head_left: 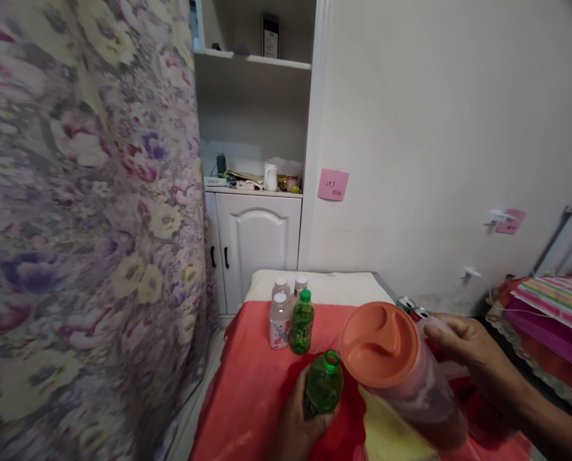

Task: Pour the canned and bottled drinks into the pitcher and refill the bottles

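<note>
My left hand [295, 422] is wrapped round a green plastic bottle [323, 389], upright with its mouth uncovered. My right hand [473, 349] grips the handle of a translucent pitcher [427, 410]. This pitcher is tilted to the left, and its orange lid [380, 346] faces the bottle, slightly to the right of its mouth. Liquid shows inside the pitcher; no stream is visible. A second green bottle [302, 325], with a green cap, stands behind the held one. Beside it are several clear bottles [279, 323] with white caps.
A red cloth [240, 384] covers the table, with a yellow sheet [391, 432] under the pitcher. Two cans [405, 303] stand behind the pitcher, partly hidden. A floral curtain [93, 224] hangs at left; a white cabinet [261, 237] stands beyond the table.
</note>
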`<state>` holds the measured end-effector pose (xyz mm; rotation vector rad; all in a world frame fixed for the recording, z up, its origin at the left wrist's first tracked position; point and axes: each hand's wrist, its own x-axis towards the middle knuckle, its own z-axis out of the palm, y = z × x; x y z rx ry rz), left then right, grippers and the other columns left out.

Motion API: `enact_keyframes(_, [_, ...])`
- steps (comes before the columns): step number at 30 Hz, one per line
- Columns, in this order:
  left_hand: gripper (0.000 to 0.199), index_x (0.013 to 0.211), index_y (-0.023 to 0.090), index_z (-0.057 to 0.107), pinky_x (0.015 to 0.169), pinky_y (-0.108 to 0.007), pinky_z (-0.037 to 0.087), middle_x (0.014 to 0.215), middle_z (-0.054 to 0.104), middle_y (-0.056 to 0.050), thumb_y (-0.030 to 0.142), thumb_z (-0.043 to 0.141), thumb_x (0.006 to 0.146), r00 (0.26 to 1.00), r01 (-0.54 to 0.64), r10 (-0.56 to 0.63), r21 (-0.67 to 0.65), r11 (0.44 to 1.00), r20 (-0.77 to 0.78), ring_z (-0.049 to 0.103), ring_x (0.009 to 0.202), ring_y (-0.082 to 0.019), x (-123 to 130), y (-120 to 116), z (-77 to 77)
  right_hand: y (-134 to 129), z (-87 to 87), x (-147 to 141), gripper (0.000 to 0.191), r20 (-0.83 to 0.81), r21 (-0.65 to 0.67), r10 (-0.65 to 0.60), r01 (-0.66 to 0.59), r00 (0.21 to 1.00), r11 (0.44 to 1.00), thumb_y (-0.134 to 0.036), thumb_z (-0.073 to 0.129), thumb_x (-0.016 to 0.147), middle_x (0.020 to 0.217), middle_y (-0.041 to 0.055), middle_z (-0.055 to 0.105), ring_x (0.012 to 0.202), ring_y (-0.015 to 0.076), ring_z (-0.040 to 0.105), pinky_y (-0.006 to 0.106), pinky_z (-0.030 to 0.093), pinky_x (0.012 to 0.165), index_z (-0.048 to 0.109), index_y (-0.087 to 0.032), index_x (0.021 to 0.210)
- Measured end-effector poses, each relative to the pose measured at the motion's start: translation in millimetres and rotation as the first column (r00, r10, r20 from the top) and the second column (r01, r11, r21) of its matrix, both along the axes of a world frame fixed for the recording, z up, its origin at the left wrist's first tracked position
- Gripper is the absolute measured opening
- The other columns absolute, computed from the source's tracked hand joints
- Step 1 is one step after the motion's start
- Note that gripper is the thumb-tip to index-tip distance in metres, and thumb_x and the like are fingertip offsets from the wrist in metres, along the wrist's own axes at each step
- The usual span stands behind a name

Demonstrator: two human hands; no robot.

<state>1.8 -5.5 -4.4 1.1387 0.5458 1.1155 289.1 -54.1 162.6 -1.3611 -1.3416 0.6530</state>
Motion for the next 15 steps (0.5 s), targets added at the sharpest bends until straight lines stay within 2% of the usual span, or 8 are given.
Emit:
enact_keyframes(4, [0.085, 0.137, 0.023, 0.052, 0.112, -0.045, 0.041, 0.143, 0.061, -0.013, 0.033, 0.088, 0.061, 1.0, -0.014, 0.014, -0.02, 1.0, 0.009, 0.053, 0.135, -0.036, 0, 0, -2.0, 3, 4.9, 2, 0.051, 0.022, -0.061, 0.05, -0.049, 0.998, 0.997, -0.065, 0.072, 0.074, 0.058, -0.001, 0.045, 0.056, 0.0144, 0.04, 0.026, 0.033, 0.049, 0.057, -0.019, 0.058])
enact_keyframes(11, [0.085, 0.135, 0.021, 0.054, 0.107, -0.045, 0.045, 0.136, 0.066, -0.014, 0.033, 0.088, 0.057, 0.999, -0.03, 0.028, -0.045, 0.999, -0.028, 0.06, 0.125, -0.037, 1, -3, 11.6, 4, 19.7, -5, 0.047, -0.001, -0.088, 0.111, -0.111, 0.994, 0.99, -0.06, 0.075, 0.073, 0.057, -0.0029, 0.045, 0.054, 0.0114, 0.038, 0.025, 0.029, 0.051, 0.058, -0.018, 0.059])
enact_keyframes(15, [0.083, 0.132, 0.022, 0.057, 0.109, -0.045, 0.044, 0.134, 0.067, -0.013, 0.03, 0.088, 0.055, 1.0, -0.029, 0.03, -0.055, 0.998, 0.002, 0.058, 0.128, -0.037, 2, -4, 12.3, 6, 25.1, -8, 0.048, 0.004, -0.099, 0.123, -0.122, 0.992, 0.988, -0.061, 0.076, 0.071, 0.055, -0.0029, 0.044, 0.052, 0.0114, 0.037, 0.025, 0.029, 0.049, 0.058, -0.018, 0.057])
